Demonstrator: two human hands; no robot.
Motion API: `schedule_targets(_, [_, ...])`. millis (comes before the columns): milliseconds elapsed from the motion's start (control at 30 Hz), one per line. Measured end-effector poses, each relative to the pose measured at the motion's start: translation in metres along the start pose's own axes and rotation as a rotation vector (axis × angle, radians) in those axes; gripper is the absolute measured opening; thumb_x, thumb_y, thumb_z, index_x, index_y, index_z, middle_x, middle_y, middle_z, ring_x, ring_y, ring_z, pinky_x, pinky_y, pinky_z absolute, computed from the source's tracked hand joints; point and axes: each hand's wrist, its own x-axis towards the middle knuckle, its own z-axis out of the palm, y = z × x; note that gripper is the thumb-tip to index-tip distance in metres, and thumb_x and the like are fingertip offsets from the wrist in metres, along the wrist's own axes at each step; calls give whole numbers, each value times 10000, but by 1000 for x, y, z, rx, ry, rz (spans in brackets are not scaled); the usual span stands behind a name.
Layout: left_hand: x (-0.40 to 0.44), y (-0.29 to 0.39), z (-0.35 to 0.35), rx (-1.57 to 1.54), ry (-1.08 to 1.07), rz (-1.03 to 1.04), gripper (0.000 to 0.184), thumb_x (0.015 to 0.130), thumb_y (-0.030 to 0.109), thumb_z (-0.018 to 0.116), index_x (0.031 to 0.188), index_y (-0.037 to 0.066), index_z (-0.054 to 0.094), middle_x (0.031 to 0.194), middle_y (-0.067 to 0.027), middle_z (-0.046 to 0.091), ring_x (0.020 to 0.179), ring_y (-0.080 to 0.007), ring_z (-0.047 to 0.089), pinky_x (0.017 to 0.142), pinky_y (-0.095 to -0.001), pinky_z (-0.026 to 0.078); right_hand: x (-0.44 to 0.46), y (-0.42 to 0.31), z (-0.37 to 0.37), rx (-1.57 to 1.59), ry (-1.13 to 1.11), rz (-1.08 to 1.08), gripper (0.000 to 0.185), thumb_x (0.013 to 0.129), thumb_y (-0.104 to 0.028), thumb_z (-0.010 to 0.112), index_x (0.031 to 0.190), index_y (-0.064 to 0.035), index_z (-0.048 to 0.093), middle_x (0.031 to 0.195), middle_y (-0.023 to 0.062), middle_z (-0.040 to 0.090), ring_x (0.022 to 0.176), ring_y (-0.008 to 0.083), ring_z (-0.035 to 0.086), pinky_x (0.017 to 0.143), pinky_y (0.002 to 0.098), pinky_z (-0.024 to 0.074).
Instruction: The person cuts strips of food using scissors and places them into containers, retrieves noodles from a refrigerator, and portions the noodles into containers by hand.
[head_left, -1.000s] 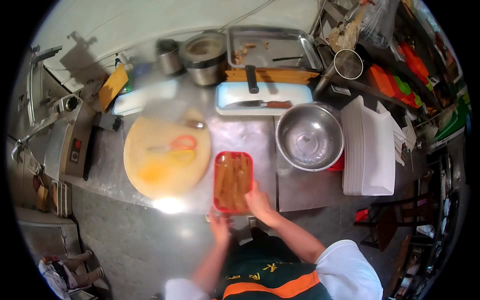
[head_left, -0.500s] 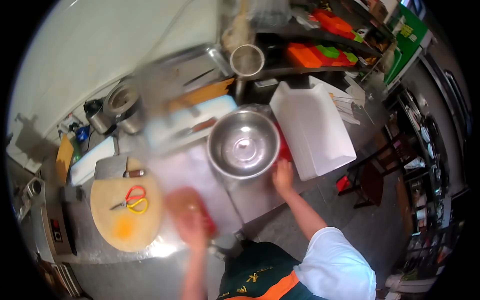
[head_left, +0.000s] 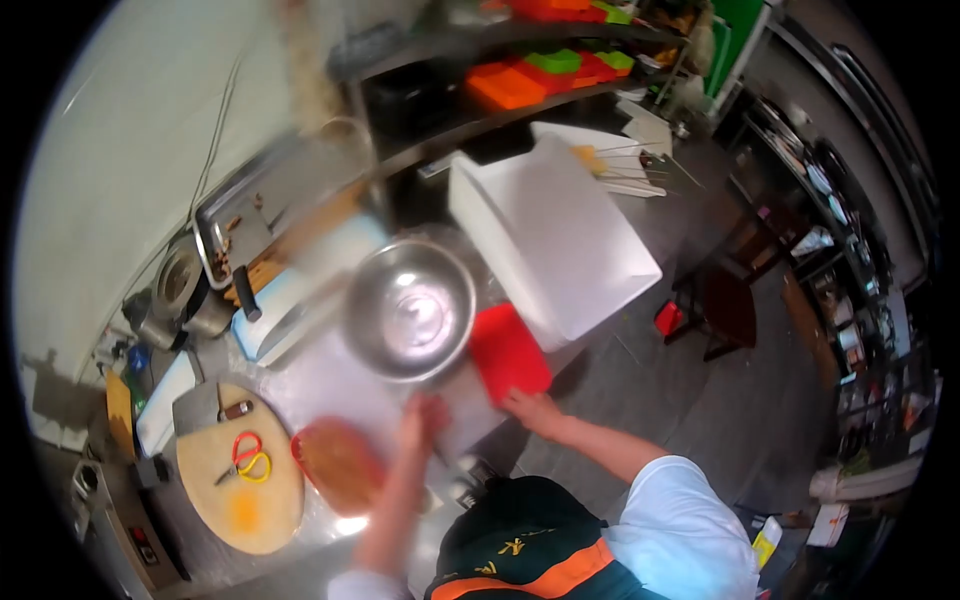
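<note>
My right hand (head_left: 532,411) grips the near edge of a flat red plastic piece (head_left: 510,352); whether it is a lid or a shallow tray I cannot tell. My left hand (head_left: 424,416), smeared by motion, is just below the steel mixing bowl (head_left: 410,310), and its fingers are unclear. Left of that hand, a red container (head_left: 338,466) of brownish food stands on the steel table. Further left, a round cutting board (head_left: 222,500) carries a cleaver (head_left: 200,408) and scissors (head_left: 247,460) with red and yellow handles.
A deep white bin (head_left: 570,240) stands behind the red piece. At the back left are a metal tray (head_left: 245,215) and a white board with a knife (head_left: 275,335). Orange and green containers (head_left: 520,82) fill the shelf. A dark chair (head_left: 722,305) stands right.
My left hand has left the food container and moved right, toward the bowl. My right hand has drawn the red piece out from beside the bowl toward me. The view has shifted.
</note>
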Motion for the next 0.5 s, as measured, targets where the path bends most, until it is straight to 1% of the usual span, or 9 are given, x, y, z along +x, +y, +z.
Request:
schedule_targets(100, [-15,-20,28,74,-39,-202,562,812,445,483,1197,72,315,1104,-174,469,959,-322,512,776,-483,454,-14,-23,-28,65,-58,28,287,711,-49,442,986,-120,481,960,105,460,791,302,529,647,431,439])
schedule_targets(133, [-20,-24,40,35,-83,-248,550,807,439,494,1202,98,319,1099,-172,470,952,-317,512,770,-486,455,-21,-27,-33,70,43,-1,264,718,-56,443,973,-112,483,947,98,462,822,294,525,647,426,435])
schedule_targets(200, [-41,-17,64,59,-244,-264,522,803,419,514,1185,109,342,1067,-149,490,944,-295,512,758,-479,457,-29,-41,-57,168,12,-36,213,723,-73,458,933,-98,486,913,100,467,700,306,548,569,412,447])
schedule_targets(267, [-54,-22,78,67,-292,-259,455,805,372,520,1146,104,382,997,-109,524,892,-263,538,707,-462,475,-42,-56,-75,162,-17,-86,179,714,-60,467,889,-91,491,887,108,472,630,310,547,536,407,452])
schedule_targets(333, [-48,-32,86,84,-293,-123,346,818,270,492,1108,96,419,952,-80,546,828,-233,560,649,-416,492,-46,-52,-74,138,-16,-101,180,708,-62,506,886,-89,493,879,98,474,636,297,546,527,395,455])
schedule_targets(367, [-42,-36,89,13,-319,-89,277,803,157,469,1067,80,444,950,-80,553,769,-218,572,615,-363,502,-50,-48,-75,112,-21,-121,189,701,-64,545,883,-86,495,871,87,476,641,284,544,518,382,458])
schedule_targets(400, [-39,-38,89,16,-323,-88,277,803,157,469,1067,80,444,950,-80,553,769,-218,572,615,-363,502,-52,-45,-75,111,-17,-119,189,701,-64,545,883,-86,495,871,87,476,641,284,544,518,382,458])
schedule_targets(467, [-27,-39,88,-4,-289,-258,281,779,97,475,1056,53,463,958,-86,553,791,-214,572,628,-341,502,-44,-32,-84,111,59,-227,220,693,-84,562,903,-90,495,862,87,469,651,278,547,526,378,460])
schedule_targets(500, [-23,-43,87,-4,-246,-146,293,777,102,477,1063,38,467,957,-92,554,802,-219,573,642,-344,500,-41,-35,-115,167,103,-253,158,709,-100,569,857,-91,513,852,75,493,655,248,551,513,345,465])
